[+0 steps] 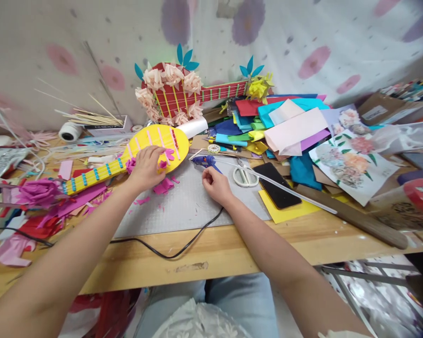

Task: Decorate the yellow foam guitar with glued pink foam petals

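My left hand [147,168] lies over the round body of a yellow paper banjo-like instrument [146,137], fingers bent down around a magenta paper flower [162,164]. Most of that flower is hidden beneath the palm. Magenta petals [164,186] lie on the grey cutting mat [155,213] just below. My right hand [215,186] is closed at the handle of a blue glue gun [203,161], whose nozzle points left toward the instrument. A long clear glue stick [285,187] extends from its back to the right. White-handled scissors [246,177] lie beside the right hand.
A red paper guitar [171,96] with pale flowers leans at the back wall. Coloured paper sheets [296,126] pile up at right, near a black phone [278,185]. A black cable [176,256] loops along the front edge. Magenta scraps [70,206] lie left.
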`<act>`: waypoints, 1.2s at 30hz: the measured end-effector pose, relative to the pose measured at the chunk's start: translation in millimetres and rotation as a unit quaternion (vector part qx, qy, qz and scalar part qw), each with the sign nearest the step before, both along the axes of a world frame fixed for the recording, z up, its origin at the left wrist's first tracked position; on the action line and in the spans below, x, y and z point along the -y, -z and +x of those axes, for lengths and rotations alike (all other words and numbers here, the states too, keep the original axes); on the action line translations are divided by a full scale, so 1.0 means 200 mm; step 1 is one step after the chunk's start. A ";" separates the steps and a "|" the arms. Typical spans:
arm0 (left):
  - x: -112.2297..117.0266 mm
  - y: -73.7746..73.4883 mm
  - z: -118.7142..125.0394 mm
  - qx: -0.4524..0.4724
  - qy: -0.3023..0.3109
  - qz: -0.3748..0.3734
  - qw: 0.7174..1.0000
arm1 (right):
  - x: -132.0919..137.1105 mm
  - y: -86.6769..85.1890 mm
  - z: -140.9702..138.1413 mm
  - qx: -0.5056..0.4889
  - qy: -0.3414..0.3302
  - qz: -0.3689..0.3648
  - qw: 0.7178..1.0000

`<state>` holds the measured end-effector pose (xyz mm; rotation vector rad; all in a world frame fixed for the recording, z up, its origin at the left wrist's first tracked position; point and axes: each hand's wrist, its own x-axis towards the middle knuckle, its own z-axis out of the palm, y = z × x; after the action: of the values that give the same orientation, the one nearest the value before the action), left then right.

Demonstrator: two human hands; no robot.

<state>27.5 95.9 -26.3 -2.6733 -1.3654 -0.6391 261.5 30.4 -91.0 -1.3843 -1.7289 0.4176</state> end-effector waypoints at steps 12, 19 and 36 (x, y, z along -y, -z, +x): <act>-0.07 -0.05 0.06 -0.182 0.090 0.018 0.979 | 0.00 0.00 0.00 -0.015 0.009 -0.005 1.000; -0.06 -0.03 0.06 -0.140 0.059 -0.019 0.988 | 0.01 -0.03 -0.01 -0.056 0.068 0.002 0.996; 0.26 0.01 0.42 0.181 -0.056 -0.130 0.973 | -0.02 -0.08 0.04 -0.227 0.228 0.066 0.945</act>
<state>111.7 43.9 -27.3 -2.7420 -1.7891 -1.0416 269.4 33.7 -75.0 -1.4061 -1.0088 0.3207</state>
